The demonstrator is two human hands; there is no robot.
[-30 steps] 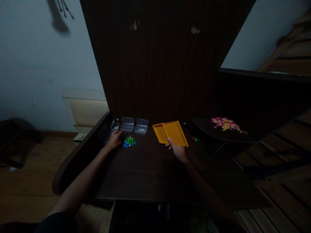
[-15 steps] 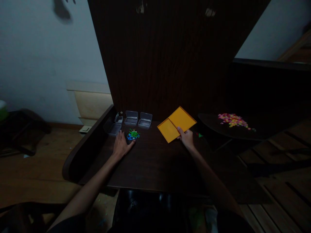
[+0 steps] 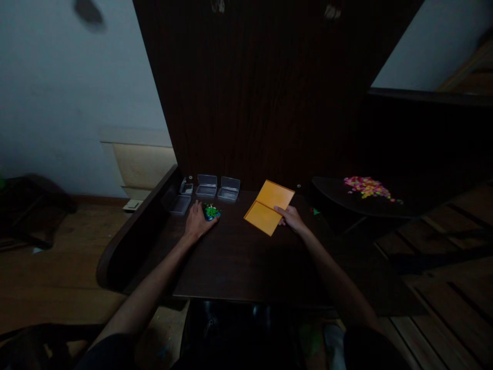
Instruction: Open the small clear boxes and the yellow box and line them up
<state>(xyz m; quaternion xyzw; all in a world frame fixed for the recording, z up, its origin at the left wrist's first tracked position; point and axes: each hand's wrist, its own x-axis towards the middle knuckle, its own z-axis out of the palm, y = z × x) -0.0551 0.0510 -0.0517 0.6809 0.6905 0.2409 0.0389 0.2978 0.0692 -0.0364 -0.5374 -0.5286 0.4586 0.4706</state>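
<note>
My left hand (image 3: pixel 197 222) curves around the near left side of a small heap of green and blue bits (image 3: pixel 211 211), thumb and fingers apart. It touches the heap's edge, and its fingertips are partly hard to make out. An opened yellow folding case (image 3: pixel 268 208), with two flat panels and a thin rim, is tilted above the dark table. My right hand (image 3: pixel 291 218) grips it at its right edge by the fold, thumb on top. Close to my left hand, a clear plastic box (image 3: pixel 181 204) lies with its lid open.
Two more clear boxes with raised lids, the middle box (image 3: pixel 207 187) and the right box (image 3: pixel 229 190), stand along the back panel. A pink and yellow heap (image 3: pixel 367 187) lies on the curved side shelf (image 3: pixel 327 192). A raised wooden side (image 3: pixel 134 231) borders the left.
The yellow case has swung round and come lower and nearer, still in my right hand. My left hand has moved slightly right, closing in around the green and blue heap.
</note>
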